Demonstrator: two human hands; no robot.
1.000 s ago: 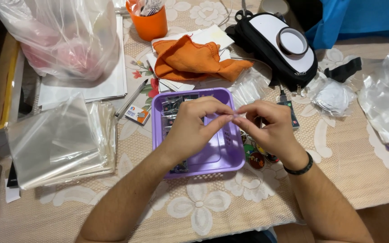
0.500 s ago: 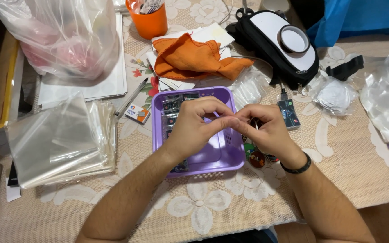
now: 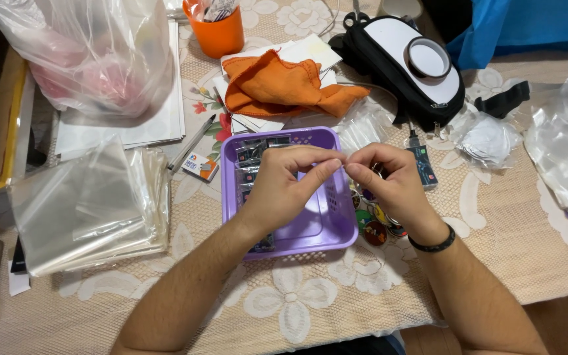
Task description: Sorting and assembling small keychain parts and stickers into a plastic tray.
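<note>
1. At the desk's left edge I see a stack of clear plastic sleeves (image 3: pixel 87 210), with a big clear bag (image 3: pixel 87 56) behind it toward the far left corner.
2. A pen (image 3: pixel 192 142) and a small printed card (image 3: pixel 200 166) lie just left of the purple basket (image 3: pixel 336 227), which sits near the middle of the desk's near edge and holds a few small dark packets (image 3: pixel 251 154) along its left wall.
3. My left hand (image 3: pixel 284 190) hovers over the basket, its fingers (image 3: pixel 320 172) pinched nearly closed toward the right hand; something very small may sit between them, but I cannot tell what.
4. My right hand (image 3: pixel 396 187) meets it just over the basket's right rim, fingers (image 3: pixel 356 172) likewise pinched on that same hidden piece.
5. Under the right hand, round colourful badges (image 3: pixel 376 231) lie on the desk beside the basket.
6. I judge the step to be fine two-handed work on one small piece; the next move calls for a steady pinch and careful alignment.
7. Farther right lie an orange cloth (image 3: pixel 284 85), a black-and-white device (image 3: pixel 415 66) and more clear bags (image 3: pixel 563 144).
</note>
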